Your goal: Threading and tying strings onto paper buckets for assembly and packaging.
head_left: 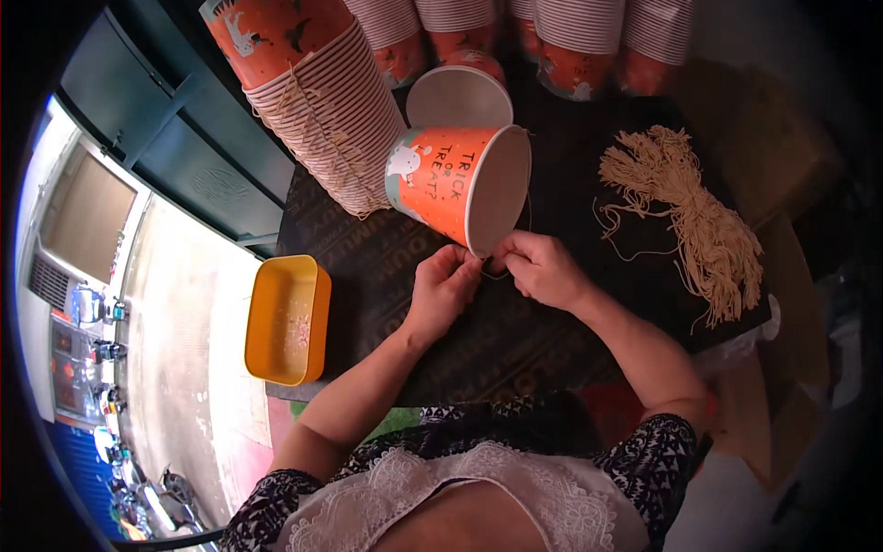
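Observation:
An orange paper bucket (440, 179) with a white ghost print and lettering lies tilted on the table, its open mouth facing right. A thin cord (531, 207) runs from the top of its rim down to my hands. My left hand (447, 285) is closed, thumb and fingers pinched at the lower rim. Close beside it, my right hand (543, 269) pinches the cord near the same spot. The fingertips hide exactly how cord and rim meet. To the right lies a bundle of beige cords (704, 221), with a few loose strands trailing left.
A tall nested stack of buckets (317, 120) with cords hanging along it leans at the left. Another bucket (460, 99) sits behind mine. More stacks (575, 37) stand at the back. A yellow plastic tub (317, 317) with small bits inside stands at the table's (368, 368) left edge.

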Demonstrator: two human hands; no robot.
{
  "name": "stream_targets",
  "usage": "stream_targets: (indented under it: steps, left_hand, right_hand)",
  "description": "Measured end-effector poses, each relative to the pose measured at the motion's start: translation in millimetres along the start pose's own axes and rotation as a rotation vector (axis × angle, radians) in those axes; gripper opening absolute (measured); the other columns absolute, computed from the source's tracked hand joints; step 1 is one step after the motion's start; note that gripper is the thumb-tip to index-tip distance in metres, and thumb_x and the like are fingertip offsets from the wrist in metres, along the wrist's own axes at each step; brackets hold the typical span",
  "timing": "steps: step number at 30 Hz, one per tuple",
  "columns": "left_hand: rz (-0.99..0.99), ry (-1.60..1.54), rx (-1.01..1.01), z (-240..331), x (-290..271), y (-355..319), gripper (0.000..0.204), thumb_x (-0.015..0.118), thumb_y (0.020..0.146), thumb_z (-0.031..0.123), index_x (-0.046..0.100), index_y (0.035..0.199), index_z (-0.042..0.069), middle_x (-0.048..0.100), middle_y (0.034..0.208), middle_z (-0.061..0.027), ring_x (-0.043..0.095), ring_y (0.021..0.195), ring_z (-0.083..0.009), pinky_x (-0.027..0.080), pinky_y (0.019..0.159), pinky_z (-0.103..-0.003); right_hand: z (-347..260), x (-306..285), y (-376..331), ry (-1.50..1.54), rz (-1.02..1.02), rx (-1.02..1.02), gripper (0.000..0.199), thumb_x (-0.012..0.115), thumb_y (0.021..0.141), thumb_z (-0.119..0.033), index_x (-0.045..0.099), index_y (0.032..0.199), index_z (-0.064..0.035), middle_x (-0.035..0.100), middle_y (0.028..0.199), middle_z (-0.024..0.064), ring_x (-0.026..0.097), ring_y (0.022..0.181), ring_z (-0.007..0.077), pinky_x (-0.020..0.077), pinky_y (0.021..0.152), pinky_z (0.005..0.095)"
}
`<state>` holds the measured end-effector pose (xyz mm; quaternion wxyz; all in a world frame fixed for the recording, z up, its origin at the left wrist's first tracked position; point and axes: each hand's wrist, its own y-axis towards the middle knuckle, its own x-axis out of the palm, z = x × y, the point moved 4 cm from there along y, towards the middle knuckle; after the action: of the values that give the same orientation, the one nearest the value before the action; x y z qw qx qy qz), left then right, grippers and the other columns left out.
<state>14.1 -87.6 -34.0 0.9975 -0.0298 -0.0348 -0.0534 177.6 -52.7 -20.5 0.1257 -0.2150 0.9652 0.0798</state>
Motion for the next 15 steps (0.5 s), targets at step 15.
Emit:
stream_targets:
  steps: [15]
  left_hand:
    - [-0.028,0.064,-0.036,-3,-5,6,0.017,0.056,0.097,0.02,0.056,0.091,0.004,0.054,0.069,0.0018,0.047,0.052,-0.005,0.036,0.043,-0.019]
  right_hand:
    - [8,16,-5,0.24,-0.131,0.095,0.016,0.051,0.094,-0.015,0.062,0.092,-0.0028,0.058,0.069,0.0003,0.048,0.053,0.0051,0.0389,0.045,0.0226]
